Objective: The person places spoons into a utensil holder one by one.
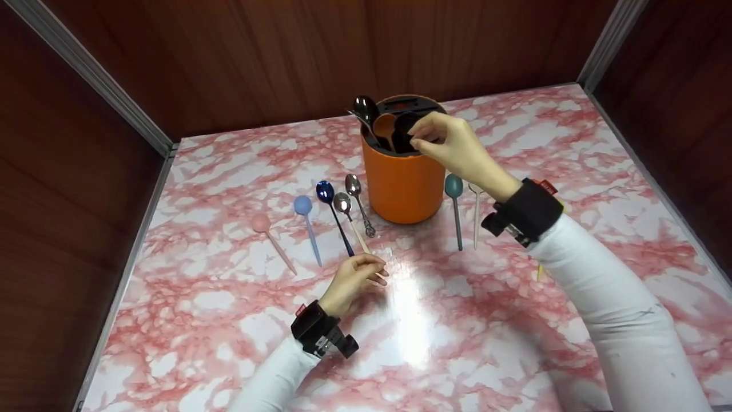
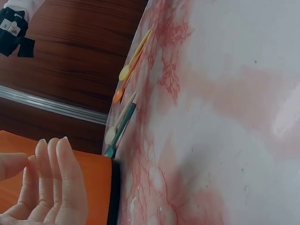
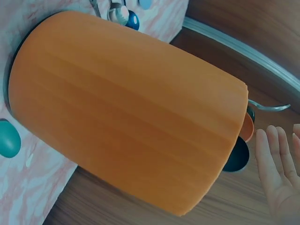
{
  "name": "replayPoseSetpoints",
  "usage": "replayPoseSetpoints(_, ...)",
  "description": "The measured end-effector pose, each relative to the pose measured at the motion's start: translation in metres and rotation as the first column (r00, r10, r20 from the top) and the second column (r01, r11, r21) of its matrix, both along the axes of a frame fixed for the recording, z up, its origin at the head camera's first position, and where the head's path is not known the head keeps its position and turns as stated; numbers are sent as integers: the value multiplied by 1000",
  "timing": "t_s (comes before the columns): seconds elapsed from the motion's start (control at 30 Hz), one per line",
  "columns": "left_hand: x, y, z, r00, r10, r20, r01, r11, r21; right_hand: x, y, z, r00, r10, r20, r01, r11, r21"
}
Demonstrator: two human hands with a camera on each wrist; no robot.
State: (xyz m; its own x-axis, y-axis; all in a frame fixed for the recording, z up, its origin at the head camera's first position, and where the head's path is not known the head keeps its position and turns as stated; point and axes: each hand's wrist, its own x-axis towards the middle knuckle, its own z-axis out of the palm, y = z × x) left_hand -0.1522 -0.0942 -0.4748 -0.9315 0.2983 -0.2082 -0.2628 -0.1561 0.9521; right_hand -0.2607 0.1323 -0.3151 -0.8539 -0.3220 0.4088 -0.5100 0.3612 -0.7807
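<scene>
My right hand [image 1: 452, 143] is raised at the front right rim of an orange utensil holder [image 1: 403, 189], thumb and forefinger close together. In the right wrist view its fingers [image 3: 274, 145] are fairly straight, with nothing between them, just beyond a black spoon [image 3: 237, 155] standing in the holder. An orange-brown spoon [image 1: 385, 124], a shiny dark spoon [image 1: 365, 107] and a thin silver utensil [image 3: 272, 108] stand there too. Low over the table, my left hand [image 1: 350, 280] has thumb and forefinger touching, other fingers extended, no object showing. Nearest to it are the handles of a silver-bowled spoon [image 1: 343, 203] and a dark blue spoon [image 1: 325, 192].
Left of the holder lie a pink spoon [image 1: 261, 224], a light blue spoon [image 1: 303, 205] and an ornate silver spoon [image 1: 353, 184]. To its right are a green spoon [image 1: 454, 186], a cream spoon [image 2: 110, 135], an orange spoon [image 2: 117, 95] and a yellow spoon [image 2: 123, 72]. Wood-grain walls [image 1: 274, 57] enclose the marbled table.
</scene>
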Motion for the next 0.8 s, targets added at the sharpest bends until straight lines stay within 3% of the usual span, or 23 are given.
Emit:
replayPoseSetpoints(0.33,-1,-3,-3,1000,5,-8,-5,1000,13,0,26,-3,996,-83,-22,84,996,14)
replayPoseSetpoints(0.53,-2,-4,-6,999,9,-43,-9,1000,1,-2,43,-5,995,-102,20,102,995,-7)
replayPoseSetpoints(0.8,0,-4,-6,999,16,-35,-16,1000,2,-5,67,-14,991,-115,70,119,991,-56)
